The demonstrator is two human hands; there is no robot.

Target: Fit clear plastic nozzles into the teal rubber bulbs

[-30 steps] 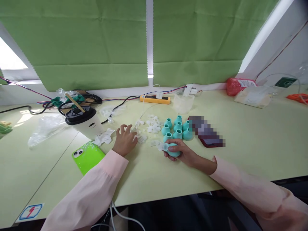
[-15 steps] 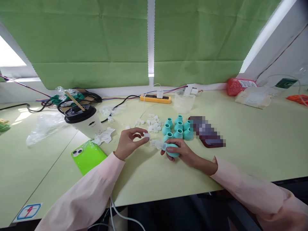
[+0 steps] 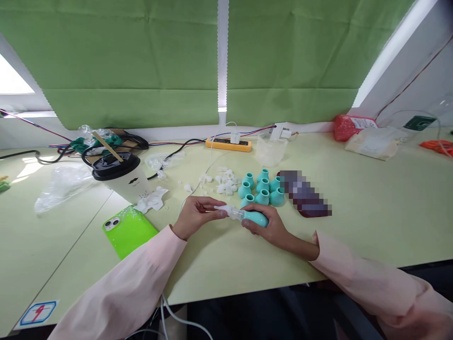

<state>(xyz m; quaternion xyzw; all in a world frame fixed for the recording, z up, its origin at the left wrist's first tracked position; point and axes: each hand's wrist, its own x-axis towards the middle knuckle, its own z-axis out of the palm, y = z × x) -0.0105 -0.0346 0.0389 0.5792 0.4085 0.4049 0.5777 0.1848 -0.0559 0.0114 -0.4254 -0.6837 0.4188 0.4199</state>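
Note:
My right hand (image 3: pixel 267 224) is wrapped round a teal squeeze bulb (image 3: pixel 256 217) lying on its side, neck to the left. A clear plastic connector (image 3: pixel 236 214) sticks out of that neck. With thumb and forefinger, my left hand (image 3: pixel 198 215) pinches a small white nozzle tip (image 3: pixel 222 208) against the connector's left end. Whether the tip is fully seated cannot be told. Behind my right hand stand several more teal bulbs (image 3: pixel 262 184), open necks up. To their left lies a loose pile of small white tips (image 3: pixel 227 182).
A lidded paper cup (image 3: pixel 123 182) and a bright green phone (image 3: pixel 129 231) are on the left, near crumpled white tissue (image 3: pixel 152 199). A dark phone (image 3: pixel 309 200), partly pixelated, lies right of the bulbs. A yellow power strip (image 3: pixel 228 144) and a translucent plastic container (image 3: pixel 272 150) stand behind.
My left hand has moved right, bringing the white tip against the clear connector. My right hand has shifted its grip, and the bulb and connector now lie more in line with the tip.

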